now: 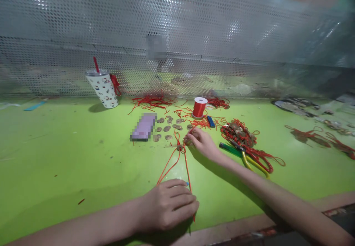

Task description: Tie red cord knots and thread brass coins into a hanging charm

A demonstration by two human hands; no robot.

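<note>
A red cord (187,168) is looped and knotted at a small round coin with a hole (179,147) in the middle of the table. My left hand (173,203) lies curled low over the cord's strands, its fingers closed on them. Beyond the coin, my right hand (200,141) pinches the cord just right of the knot, thumb against fingertips. Several loose coins (166,128) lie in rows just past the knot. The ends of the strands under my left palm are partly hidden.
A red thread spool (199,108) stands behind, near a blue lighter (211,121). Right are pliers (256,159) and a heap of corded coins (239,133). A purple blurred rectangular object (144,126) and a patterned tumbler (103,90) are left. A perforated metal panel (177,35) rises behind.
</note>
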